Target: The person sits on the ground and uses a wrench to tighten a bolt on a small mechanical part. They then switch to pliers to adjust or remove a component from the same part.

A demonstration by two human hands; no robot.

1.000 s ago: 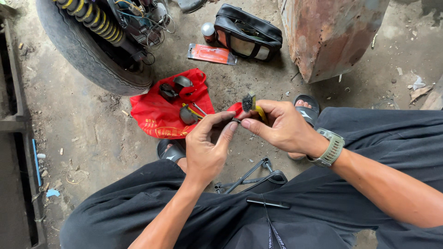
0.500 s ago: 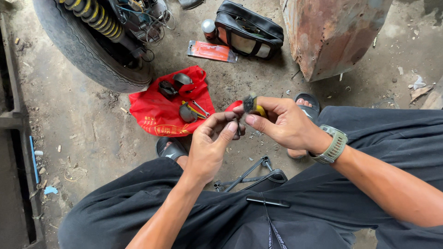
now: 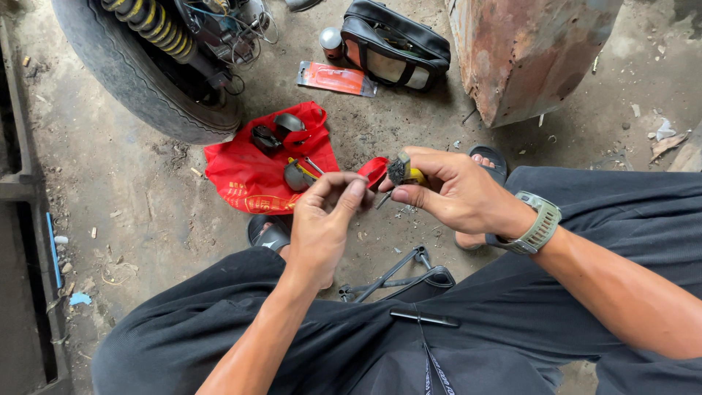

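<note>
As the hands stay close together, little changes from a second ago.
Right hand (image 3: 457, 194) still pinches the small black-and-yellow part (image 3: 404, 172); left hand (image 3: 325, 219), fingers curled, grips something too small to tell.

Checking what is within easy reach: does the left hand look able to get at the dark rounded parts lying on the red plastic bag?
Probably yes: the left hand hovers just beside the red plastic bag, and nothing stands between it and the dark rounded parts.
</note>
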